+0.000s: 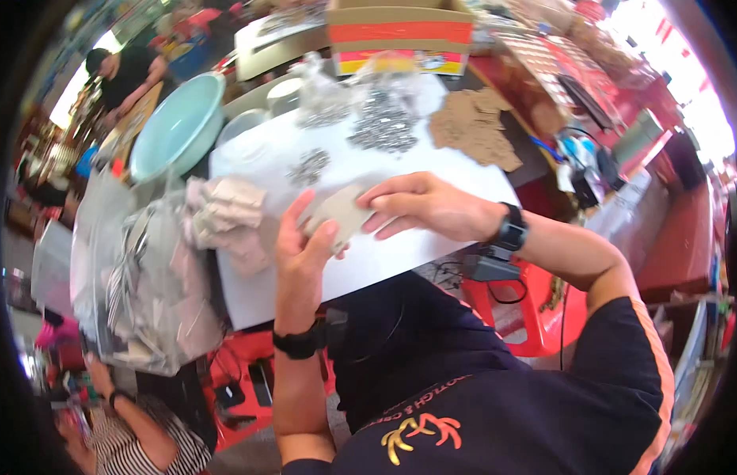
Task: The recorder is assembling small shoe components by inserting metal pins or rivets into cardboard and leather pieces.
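Observation:
Between the thumb and fingers of my left hand is a small flat greyish-beige card, tilted above the white tabletop sheet. My right hand reaches in from the right, its thumb and fingertips pinched together at the card's upper right edge. Whether a small part sits in that pinch is too blurred to make out. Beyond the hands lie a small heap of shiny metal pieces and a larger metal heap. Pale pinkish cards are piled to the left of my left hand.
Brown cardboard pieces cover the far right of the table. Clear plastic bags with cards stand at left, near a light-blue basin. An open carton is at the back. Red stools stand below; other people work at left.

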A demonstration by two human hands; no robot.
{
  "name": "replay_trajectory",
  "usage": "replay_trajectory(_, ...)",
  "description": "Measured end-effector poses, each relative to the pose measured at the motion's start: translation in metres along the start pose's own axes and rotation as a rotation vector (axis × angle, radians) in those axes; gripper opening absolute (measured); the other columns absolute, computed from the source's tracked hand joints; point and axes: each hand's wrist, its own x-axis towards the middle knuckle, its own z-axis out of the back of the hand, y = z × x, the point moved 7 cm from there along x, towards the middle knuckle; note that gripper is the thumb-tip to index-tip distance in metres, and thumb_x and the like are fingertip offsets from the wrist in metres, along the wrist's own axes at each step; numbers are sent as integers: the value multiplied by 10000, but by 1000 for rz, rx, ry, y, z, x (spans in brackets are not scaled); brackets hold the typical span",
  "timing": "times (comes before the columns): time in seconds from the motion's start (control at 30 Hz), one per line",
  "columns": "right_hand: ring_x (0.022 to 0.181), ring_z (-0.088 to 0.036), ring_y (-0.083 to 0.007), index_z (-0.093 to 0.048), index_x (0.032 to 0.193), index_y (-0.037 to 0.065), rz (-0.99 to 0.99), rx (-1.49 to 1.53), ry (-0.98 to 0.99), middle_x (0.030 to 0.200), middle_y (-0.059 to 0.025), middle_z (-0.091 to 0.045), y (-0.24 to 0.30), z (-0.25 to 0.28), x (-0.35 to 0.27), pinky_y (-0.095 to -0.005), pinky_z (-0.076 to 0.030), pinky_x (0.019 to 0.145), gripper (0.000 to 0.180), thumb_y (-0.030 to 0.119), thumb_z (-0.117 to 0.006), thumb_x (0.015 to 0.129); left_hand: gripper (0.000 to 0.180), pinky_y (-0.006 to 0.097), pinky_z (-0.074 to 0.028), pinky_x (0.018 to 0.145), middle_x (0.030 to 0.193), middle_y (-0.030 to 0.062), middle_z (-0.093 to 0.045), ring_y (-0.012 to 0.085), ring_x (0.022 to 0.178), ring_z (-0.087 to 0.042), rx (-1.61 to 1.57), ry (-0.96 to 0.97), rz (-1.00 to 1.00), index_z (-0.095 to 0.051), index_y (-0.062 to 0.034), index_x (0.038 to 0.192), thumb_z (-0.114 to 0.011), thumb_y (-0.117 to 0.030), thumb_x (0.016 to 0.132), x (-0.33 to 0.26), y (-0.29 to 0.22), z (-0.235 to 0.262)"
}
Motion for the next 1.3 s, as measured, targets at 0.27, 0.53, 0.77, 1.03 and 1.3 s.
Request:
replay_trajectory(0.27, 973, -655, -146, -608, 1222, -2, 9, -578, 15, 1081, -99, -684, 5, 43, -19, -301, -530, 855, 325, 222, -567, 990, 335, 446, -513, 946, 1198, 159, -604, 297, 1106, -617, -272, 42, 106, -490, 20, 1270, -546, -91, 959, 6, 31, -34)
replay_trajectory(0.53, 929, -668, -356, -698, 1039, 30, 257, -1351, -803, 960, -204, -698, 106, 247, -51, -425, -516, 827, 334, 273, -561, 855, 355, 490, -491, 975, 1271, 191, -557, 410, 1192, -558, -299, 116, 148, -451, -17, 1328, -490, -93, 983, 12, 33, -33)
replay_trajectory(0.77, 1006, -654, -324, -654, 1139, -11, -46, -1300, -810, 1064, -196, -687, 81, 376, -41, -392, -503, 873, 403, 298, -603, 886, 376, 493, -481, 992, 1309, 214, -542, 438, 1219, -533, -342, 161, 161, -445, -43, 1350, -492, -89, 980, 12, 34, -33)
replay_trajectory(1.03, 976, -665, -343, -716, 1025, 64, -292, -1450, -834, 1015, -181, -700, 78, 360, -32, -428, -518, 861, 412, 370, -711, 749, 390, 501, -469, 1017, 1334, 236, -524, 457, 1230, -519, -348, 183, 139, -440, -37, 1357, -487, -73, 971, 9, 37, -29)
replay_trajectory(1.3, 1005, -656, -355, -656, 1135, 26, 176, -1482, -892, 1042, -202, -687, 93, 334, -34, -410, -513, 869, 410, 240, -684, 786, 391, 501, -460, 1024, 1353, 246, -507, 465, 1232, -514, -335, 228, 130, -436, -44, 1367, -483, -90, 981, 9, 38, -30)
